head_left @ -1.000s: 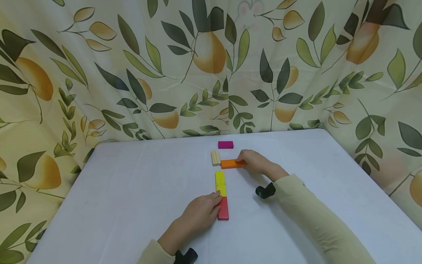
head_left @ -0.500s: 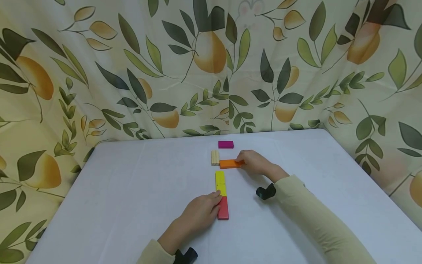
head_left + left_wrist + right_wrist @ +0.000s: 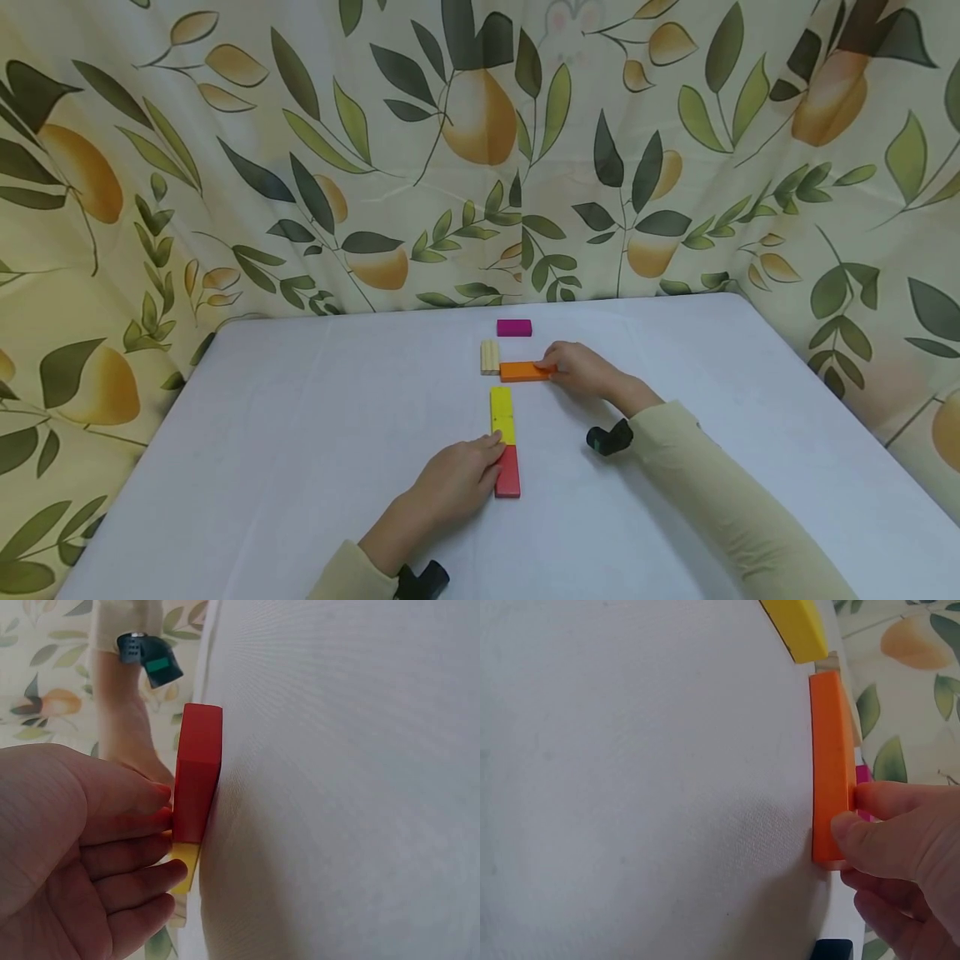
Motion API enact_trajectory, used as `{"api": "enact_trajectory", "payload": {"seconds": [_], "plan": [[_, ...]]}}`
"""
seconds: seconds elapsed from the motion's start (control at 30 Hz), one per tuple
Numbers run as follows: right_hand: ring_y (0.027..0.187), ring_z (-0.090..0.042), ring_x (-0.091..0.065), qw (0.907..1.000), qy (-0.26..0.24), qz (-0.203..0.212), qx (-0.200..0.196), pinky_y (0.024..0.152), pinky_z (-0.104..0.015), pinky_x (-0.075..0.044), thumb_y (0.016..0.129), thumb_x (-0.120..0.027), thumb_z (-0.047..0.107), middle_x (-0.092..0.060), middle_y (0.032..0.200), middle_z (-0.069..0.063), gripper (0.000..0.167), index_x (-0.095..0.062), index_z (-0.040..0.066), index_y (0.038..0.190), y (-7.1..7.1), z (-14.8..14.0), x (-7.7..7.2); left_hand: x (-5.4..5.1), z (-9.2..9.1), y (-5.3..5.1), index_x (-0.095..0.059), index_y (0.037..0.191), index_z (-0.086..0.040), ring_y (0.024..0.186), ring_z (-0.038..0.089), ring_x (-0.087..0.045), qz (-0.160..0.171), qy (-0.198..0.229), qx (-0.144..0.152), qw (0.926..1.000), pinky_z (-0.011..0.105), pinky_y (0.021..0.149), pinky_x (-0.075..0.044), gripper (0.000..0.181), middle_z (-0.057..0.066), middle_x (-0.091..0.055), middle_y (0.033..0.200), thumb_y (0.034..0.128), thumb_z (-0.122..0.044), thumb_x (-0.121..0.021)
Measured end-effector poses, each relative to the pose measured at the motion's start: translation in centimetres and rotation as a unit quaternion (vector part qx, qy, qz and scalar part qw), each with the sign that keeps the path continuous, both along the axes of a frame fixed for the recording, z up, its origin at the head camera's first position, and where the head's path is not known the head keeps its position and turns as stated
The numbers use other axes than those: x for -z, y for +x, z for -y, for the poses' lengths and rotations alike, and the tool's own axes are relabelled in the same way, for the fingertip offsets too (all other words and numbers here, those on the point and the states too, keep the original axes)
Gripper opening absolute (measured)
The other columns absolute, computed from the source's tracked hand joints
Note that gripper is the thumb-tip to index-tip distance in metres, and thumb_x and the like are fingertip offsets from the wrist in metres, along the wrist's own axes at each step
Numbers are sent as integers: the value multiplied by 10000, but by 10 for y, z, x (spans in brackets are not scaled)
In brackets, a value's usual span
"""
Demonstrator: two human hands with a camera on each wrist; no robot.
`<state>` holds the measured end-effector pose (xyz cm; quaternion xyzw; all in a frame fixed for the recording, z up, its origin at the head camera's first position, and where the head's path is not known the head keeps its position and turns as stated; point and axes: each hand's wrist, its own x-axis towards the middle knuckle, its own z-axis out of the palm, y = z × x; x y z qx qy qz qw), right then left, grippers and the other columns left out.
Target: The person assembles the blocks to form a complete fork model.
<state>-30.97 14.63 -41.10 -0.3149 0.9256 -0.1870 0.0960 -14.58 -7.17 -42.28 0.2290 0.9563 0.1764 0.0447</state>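
An orange block [image 3: 519,372] lies crosswise on the white table, its left end against or very near a pale wooden block [image 3: 490,357]. My right hand [image 3: 588,371] pinches its right end; the right wrist view shows thumb and fingers on the orange block [image 3: 831,765]. Below it, a yellow block [image 3: 502,408] and a red block [image 3: 507,473] stand end to end in a line. My left hand [image 3: 457,482] touches their left side near the joint. In the left wrist view the fairly straight fingers of the left hand [image 3: 97,855] rest against the red block [image 3: 196,780].
A magenta block [image 3: 513,327] lies near the far edge of the white table [image 3: 300,433], beyond the pale wooden block. Behind the table hangs a curtain [image 3: 300,167] with fruit and leaf print. A black device is at each wrist.
The orange block has shifted slightly left with my right hand, toward the pale block, compared with a second ago. My left hand stays at the red and yellow blocks.
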Motion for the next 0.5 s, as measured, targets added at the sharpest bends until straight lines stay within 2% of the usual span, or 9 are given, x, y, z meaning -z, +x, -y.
{"api": "enact_trajectory", "payload": {"seconds": [0.23,0.5], "plan": [[936,-256,-559,9998,-36,-204,-76,880,-405,-464,824,-655,-2,-618,1000,-97,278,-667,3,1102,4,1,0,0,0,0,-567,1268,-91,1194,119,-473,40,-26,-19,10000,313,918,-437,413,10,-533,1294,888,-245,-614],[949,-251,-569,9995,-197,-235,-81,893,-408,-455,828,-655,8,-633,1013,-93,274,-664,-5,1102,6,5,2,-1,0,0,-569,1266,-88,1194,125,-474,101,-34,-40,9999,316,922,-435,404,13,-530,1298,893,-241,-606]]}}
